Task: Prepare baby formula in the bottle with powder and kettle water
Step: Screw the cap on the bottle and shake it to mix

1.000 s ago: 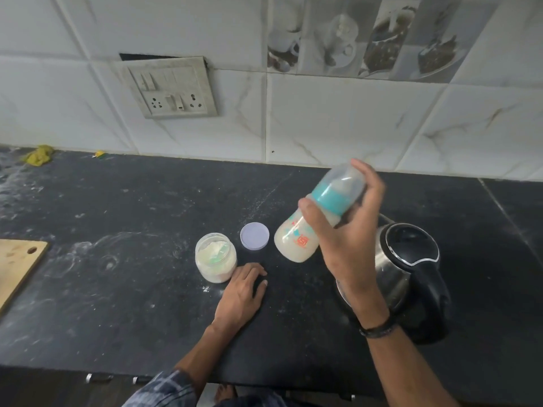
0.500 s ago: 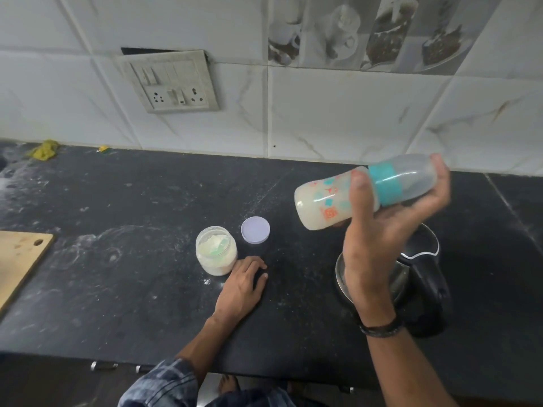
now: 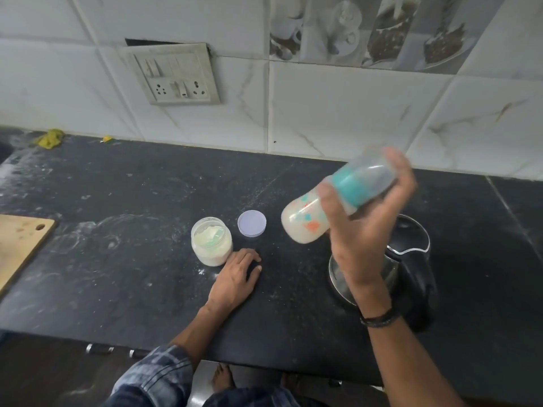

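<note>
Your right hand (image 3: 357, 245) has its thumb and fingers wrapped round the teal collar and clear cap of the see-through plastic baby bottle (image 3: 305, 223). The bottle is in the air above the black stone worktop (image 3: 132, 289), between the round lilac lid (image 3: 251, 223) and the steel kettle with the black lid and handle (image 3: 411, 239). It is tilted, with its base down towards the lid and its cap up towards the wall. Milky liquid fills the body. The bottle and your fingers are blurred, so I judge you are shaking it to mix.

Your left hand (image 3: 235, 277) lies palm down on the worktop with its fingers relaxed. It holds nothing and sits just beside the open clear jar of white powder (image 3: 211, 242).

To do this step well:
- Hold the bottle firmly at the collar, because the cap may only be pushed on and could slip.
- Shake from the wrist in short strokes over bare worktop, away from the kettle and the open jar.
- Stop now and then and look through the wall for lumps at the base.
- Set the bottle down upright once the liquid looks even.
</note>
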`<state>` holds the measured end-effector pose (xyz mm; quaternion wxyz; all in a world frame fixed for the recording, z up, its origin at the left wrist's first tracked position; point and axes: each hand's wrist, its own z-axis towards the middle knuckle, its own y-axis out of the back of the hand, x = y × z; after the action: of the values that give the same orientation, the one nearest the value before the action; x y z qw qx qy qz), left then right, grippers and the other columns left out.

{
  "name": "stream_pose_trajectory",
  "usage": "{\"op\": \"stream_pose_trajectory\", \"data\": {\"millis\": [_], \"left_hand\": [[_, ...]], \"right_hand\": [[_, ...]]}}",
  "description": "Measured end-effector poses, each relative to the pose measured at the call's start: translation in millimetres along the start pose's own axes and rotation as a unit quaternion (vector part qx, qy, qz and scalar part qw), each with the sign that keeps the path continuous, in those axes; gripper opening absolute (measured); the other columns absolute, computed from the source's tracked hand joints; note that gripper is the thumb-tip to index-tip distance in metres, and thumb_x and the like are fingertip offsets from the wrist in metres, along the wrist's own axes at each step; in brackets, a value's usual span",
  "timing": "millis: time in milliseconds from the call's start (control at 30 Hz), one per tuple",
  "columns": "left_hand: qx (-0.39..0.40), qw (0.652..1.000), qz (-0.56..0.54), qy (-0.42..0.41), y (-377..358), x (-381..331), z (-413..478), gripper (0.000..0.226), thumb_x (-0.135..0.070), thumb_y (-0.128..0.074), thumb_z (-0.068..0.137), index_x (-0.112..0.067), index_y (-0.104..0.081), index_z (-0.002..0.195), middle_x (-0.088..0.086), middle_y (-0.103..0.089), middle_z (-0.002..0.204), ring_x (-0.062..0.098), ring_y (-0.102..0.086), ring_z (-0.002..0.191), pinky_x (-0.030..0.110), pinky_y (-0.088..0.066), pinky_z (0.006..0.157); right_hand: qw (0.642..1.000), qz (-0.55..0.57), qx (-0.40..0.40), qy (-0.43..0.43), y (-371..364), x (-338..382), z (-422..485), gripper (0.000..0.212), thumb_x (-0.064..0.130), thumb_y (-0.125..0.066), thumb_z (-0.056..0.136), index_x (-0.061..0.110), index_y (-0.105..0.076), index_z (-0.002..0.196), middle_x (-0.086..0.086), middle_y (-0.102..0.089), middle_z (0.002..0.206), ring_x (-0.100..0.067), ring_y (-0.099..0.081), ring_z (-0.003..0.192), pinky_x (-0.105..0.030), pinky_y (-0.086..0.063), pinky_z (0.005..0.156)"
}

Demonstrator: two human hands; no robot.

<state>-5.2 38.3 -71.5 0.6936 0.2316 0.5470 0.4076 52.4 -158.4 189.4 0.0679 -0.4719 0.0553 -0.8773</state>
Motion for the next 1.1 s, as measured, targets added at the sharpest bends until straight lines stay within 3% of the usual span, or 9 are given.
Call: {"op": "stream_pose_trajectory", "data": {"millis": [133,300,433,533,633,800,867,967,1100], "left_hand": [[-0.001,1.0,0.006,0.003,-1.3,-0.4,0.4,0.014,-0.024,-0.058,0.1,-0.014,-0.061,0.108,-0.005,-0.061,0.115,0.017,-0.057,0.105,0.03,-0.041,0.1],[-0.004,1.0,0.01,0.004,-2.3,-1.1,-1.0,0.013,-0.024,-0.058,0.1,-0.014,-0.061,0.109,-0.005,-0.06,0.115,0.016,-0.056,0.107,0.024,-0.037,0.102],[-0.011,1.0,0.011,0.005,-1.8,-2.8,-2.0,0.011,-0.015,-0.065,0.098,-0.013,-0.061,0.108,-0.003,-0.061,0.114,0.016,-0.054,0.103,0.026,-0.038,0.1],[-0.011,1.0,0.002,0.003,-0.5,-3.5,-2.6,0.012,-0.015,-0.067,0.097,-0.014,-0.062,0.108,-0.005,-0.061,0.114,0.012,-0.052,0.103,0.022,-0.037,0.099],[-0.009,1.0,-0.005,0.0,2.3,-2.8,-2.1,0.013,-0.013,-0.069,0.095,-0.014,-0.063,0.107,-0.004,-0.062,0.114,0.011,-0.052,0.104,0.018,-0.035,0.098],[0.004,1.0,-0.016,0.009,1.8,-1.4,-0.3,0.012,-0.014,-0.065,0.097,-0.014,-0.063,0.109,-0.003,-0.06,0.114,0.016,-0.054,0.1,0.025,-0.04,0.098],[0.003,1.0,-0.016,0.003,0.6,0.6,-0.9,0.011,-0.013,-0.066,0.097,-0.014,-0.063,0.108,-0.003,-0.06,0.114,0.017,-0.054,0.1,0.026,-0.041,0.097],[0.001,1.0,-0.017,-0.004,-0.9,3.8,-0.5,0.011,-0.013,-0.066,0.096,-0.015,-0.063,0.106,-0.003,-0.059,0.114,0.017,-0.054,0.1,0.027,-0.042,0.096],[-0.006,1.0,-0.019,-0.013,-2.9,5.1,1.1,0.012,-0.009,-0.068,0.094,-0.014,-0.062,0.103,-0.002,-0.059,0.112,0.019,-0.054,0.097,0.031,-0.043,0.094]], "right_hand": [[0.99,0.041,-0.126,0.049,1.6,2.0,4.9,0.074,0.002,-0.07,0.095,-0.002,-0.015,0.145,-0.01,-0.042,0.131,-0.012,-0.058,0.107,-0.028,-0.054,0.091],[0.997,0.004,0.038,-0.073,5.3,-3.7,-8.8,0.077,0.011,-0.083,0.085,0.022,-0.034,0.143,-0.013,-0.05,0.134,-0.026,-0.065,0.104,-0.055,-0.058,0.087],[0.993,0.062,-0.1,0.019,9.4,17.2,-4.3,0.074,0.002,-0.071,0.093,0.003,-0.017,0.143,-0.009,-0.047,0.124,-0.011,-0.061,0.1,-0.032,-0.057,0.085],[0.99,0.024,-0.14,0.021,4.8,10.0,-2.4,0.077,0.007,-0.073,0.093,0.004,-0.017,0.145,-0.013,-0.046,0.13,-0.019,-0.059,0.109,-0.044,-0.058,0.092],[0.997,-0.008,-0.03,-0.074,-4.5,-3.7,-12.7,0.076,0.009,-0.082,0.085,0.021,-0.033,0.143,-0.002,-0.055,0.128,-0.026,-0.065,0.102,-0.061,-0.057,0.088],[0.982,-0.021,-0.166,0.092,-13.6,13.1,-14.7,0.077,0.008,-0.073,0.089,0.0,-0.019,0.142,-0.015,-0.039,0.135,-0.024,-0.053,0.116,-0.045,-0.053,0.098],[0.984,-0.065,-0.159,0.055,-20.3,4.2,-16.7,0.079,0.011,-0.077,0.088,-0.003,-0.022,0.144,-0.02,-0.041,0.136,-0.023,-0.054,0.118,-0.042,-0.053,0.101],[0.993,-0.075,-0.068,-0.06,-28.3,-1.6,-29.5,0.077,0.012,-0.084,0.085,0.015,-0.035,0.144,-0.003,-0.052,0.132,-0.019,-0.066,0.106,-0.044,-0.059,0.091],[0.981,-0.05,-0.182,0.044,-27.3,22.0,-33.9,0.076,0.012,-0.079,0.089,0.013,-0.025,0.142,-0.011,-0.049,0.131,-0.027,-0.065,0.105,-0.044,-0.061,0.087]]}}
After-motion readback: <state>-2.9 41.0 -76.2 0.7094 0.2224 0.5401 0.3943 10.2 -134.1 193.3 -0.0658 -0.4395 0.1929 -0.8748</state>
